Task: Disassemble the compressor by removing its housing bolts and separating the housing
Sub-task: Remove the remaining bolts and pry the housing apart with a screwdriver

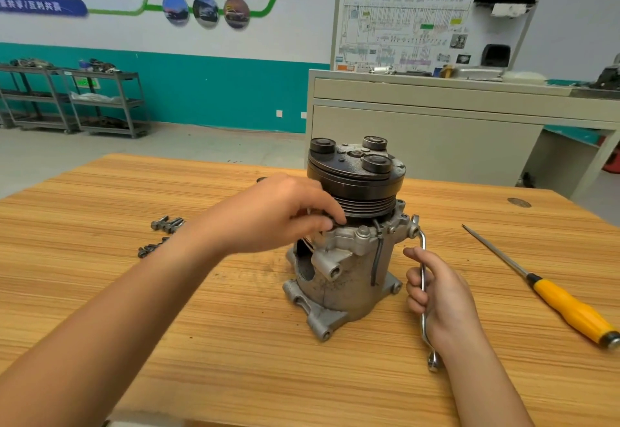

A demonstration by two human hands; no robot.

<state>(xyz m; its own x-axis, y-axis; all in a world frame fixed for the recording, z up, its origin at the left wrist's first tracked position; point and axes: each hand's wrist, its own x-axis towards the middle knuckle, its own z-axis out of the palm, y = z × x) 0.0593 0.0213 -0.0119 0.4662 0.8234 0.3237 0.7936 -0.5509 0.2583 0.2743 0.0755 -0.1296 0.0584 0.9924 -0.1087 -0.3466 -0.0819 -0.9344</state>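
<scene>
Compressor (345,259): stood upright on the table (235,342), pulley (355,188) uppermost. Your left hand (285,212) gripped it under the pulley; your right hand (439,296) gripped a wrench (423,245) beside it. Loose bolts (166,223) lay left.

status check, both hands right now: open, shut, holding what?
Left hand: fingers curled against the compressor under its pulley; whether it pinches anything cannot be told.
Right hand: grips the wrench.

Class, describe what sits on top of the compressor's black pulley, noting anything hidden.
Three round bosses and a central nut sit on the pulley. The left hand covers its lower left edge.
</scene>
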